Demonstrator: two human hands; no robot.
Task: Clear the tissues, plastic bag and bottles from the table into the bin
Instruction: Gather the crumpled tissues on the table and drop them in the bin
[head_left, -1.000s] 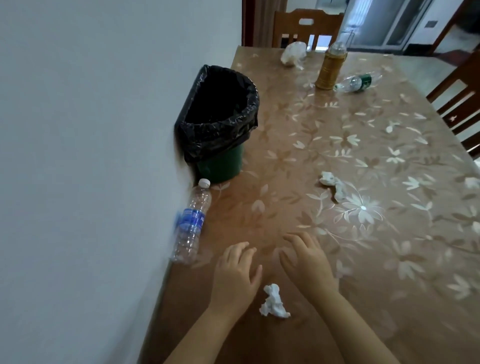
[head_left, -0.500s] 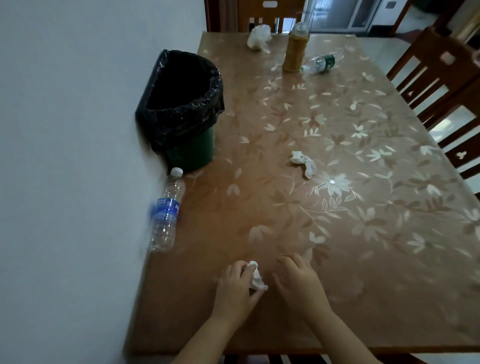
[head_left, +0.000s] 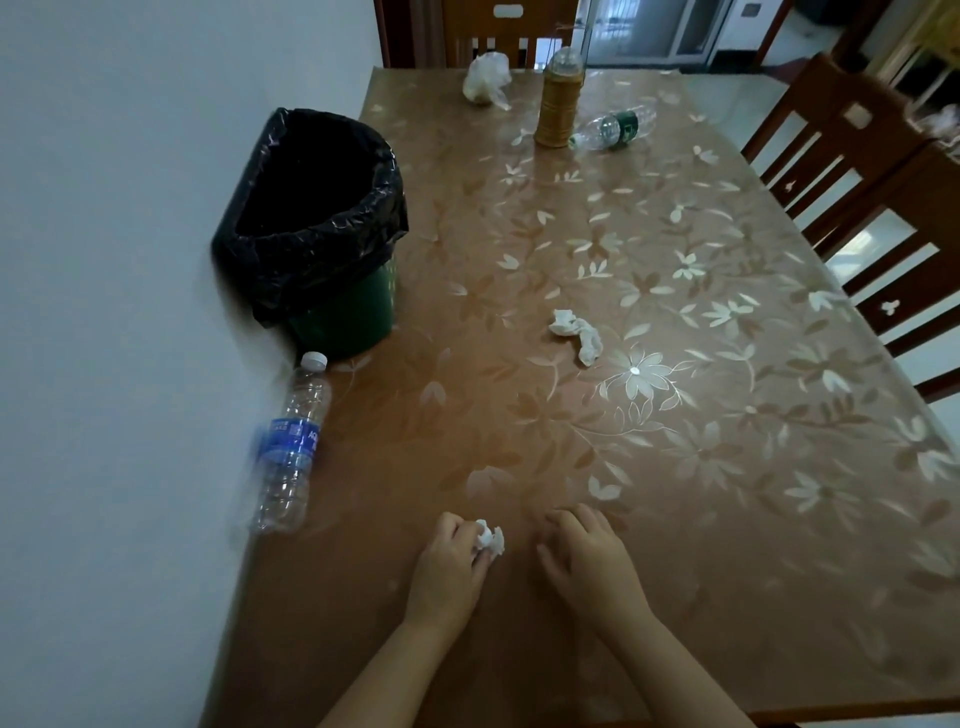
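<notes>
Head view: three bottles (head_left: 291, 447), two tissues (head_left: 575, 332), one bin (head_left: 317, 228).

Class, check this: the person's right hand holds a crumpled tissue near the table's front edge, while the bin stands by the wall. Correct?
Not quite. The head view shows the left hand holding the crumpled tissue; the right hand is empty. The bin does stand by the wall.

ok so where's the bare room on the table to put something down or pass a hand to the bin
Largest bare patch: right half of the table, from the crumpled tissue to the chairs. Also open: the strip between the bin and that tissue, a clear path for the left hand. Crowded: the far end, with plastic bag, brown bottle and green-label bottle.
</notes>
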